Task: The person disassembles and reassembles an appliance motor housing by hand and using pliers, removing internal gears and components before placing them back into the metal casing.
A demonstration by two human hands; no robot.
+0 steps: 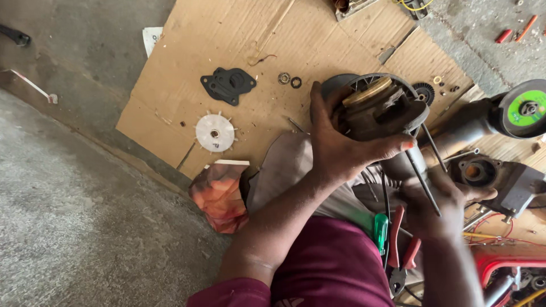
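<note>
1. The left hand [341, 142] is clamped around a dark, round motor housing [378, 111]; the fingers curl over its far rim and the thumb presses along its near side.
2. The motor housing is held up off the cardboard sheet [187, 102], above the person's lap, with its open end turned toward the camera. A tan, worn part sits across the top of that opening.
3. The right hand [438, 207] is closed on a long, thin metal rod [424, 182], which runs up from the fist toward the underside of the housing. Whether its tip touches the housing cannot be told.
4. A second thin rod [435, 149] lies just beside the first, slanting the same way.
5. On the cardboard, well apart from the hands, lie a white plastic fan impeller [215, 133] and a black gasket plate [228, 84].
6. Near the housing's far side sit a small bearing [284, 78] and a black ring [296, 82], side by side.
7. To the right, an angle grinder [515, 111] with a green-labelled disc rests next to a black cast pump part [480, 170].
8. Red-handled pliers [401, 250] and a green-handled screwdriver [380, 232] lie near the person's maroon shirt, just below the right hand.
9. A crumpled reddish plastic bag [219, 196] lies at the near edge of the cardboard, on the concrete floor.
</note>
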